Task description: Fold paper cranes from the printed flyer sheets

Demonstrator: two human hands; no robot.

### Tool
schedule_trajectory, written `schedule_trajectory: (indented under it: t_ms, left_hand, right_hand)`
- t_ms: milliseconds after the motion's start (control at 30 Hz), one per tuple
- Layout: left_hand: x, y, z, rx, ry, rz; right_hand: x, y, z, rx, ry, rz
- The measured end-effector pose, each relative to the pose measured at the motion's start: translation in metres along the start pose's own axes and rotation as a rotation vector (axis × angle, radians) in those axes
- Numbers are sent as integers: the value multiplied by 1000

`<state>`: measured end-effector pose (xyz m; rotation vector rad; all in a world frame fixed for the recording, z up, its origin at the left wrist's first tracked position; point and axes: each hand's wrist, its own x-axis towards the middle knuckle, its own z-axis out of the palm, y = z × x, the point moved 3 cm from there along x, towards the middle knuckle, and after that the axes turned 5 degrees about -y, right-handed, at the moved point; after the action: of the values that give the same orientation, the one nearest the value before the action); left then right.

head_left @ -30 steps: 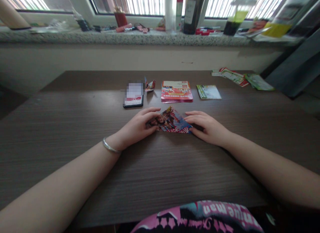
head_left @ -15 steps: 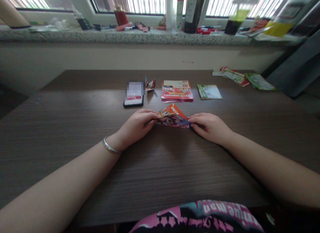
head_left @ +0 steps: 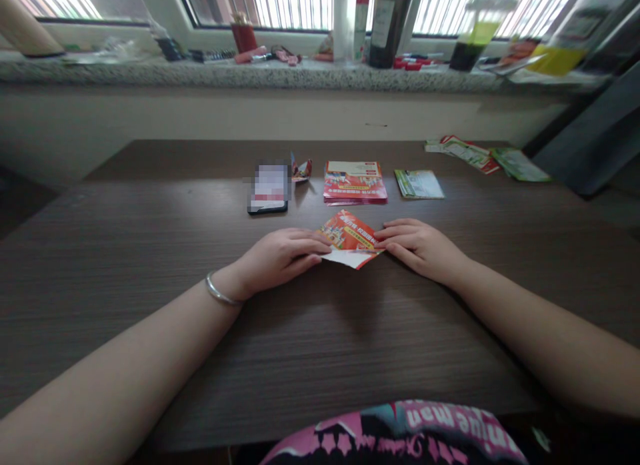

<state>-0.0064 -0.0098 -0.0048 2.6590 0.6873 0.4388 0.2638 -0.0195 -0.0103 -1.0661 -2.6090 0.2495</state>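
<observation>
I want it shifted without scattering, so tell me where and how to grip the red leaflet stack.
Likely best from above, thumb and fingers across its left and right edges: the red leaflet stack lies flat with gaps beside both those edges, while sheets jut unevenly at its near edge and the folded sheet is just in front.

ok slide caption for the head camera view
Left hand and right hand touching a printed red sheet, a paper stack beyond.

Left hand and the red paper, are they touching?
Touching. In the head view, the left hand has its fingertips laid over the left corner of the red paper, with no gap showing.
</observation>
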Motion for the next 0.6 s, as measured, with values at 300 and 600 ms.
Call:
schedule_trajectory:
  t_ms: [300, 600]
  left_hand:
    - [3, 2, 2, 19, -61, 29]
    - [9, -1, 8, 187, -55, -16]
  right_hand:
    - [1, -1, 0, 0, 0, -1]
    - [2, -8, -2, -20, -1, -97]
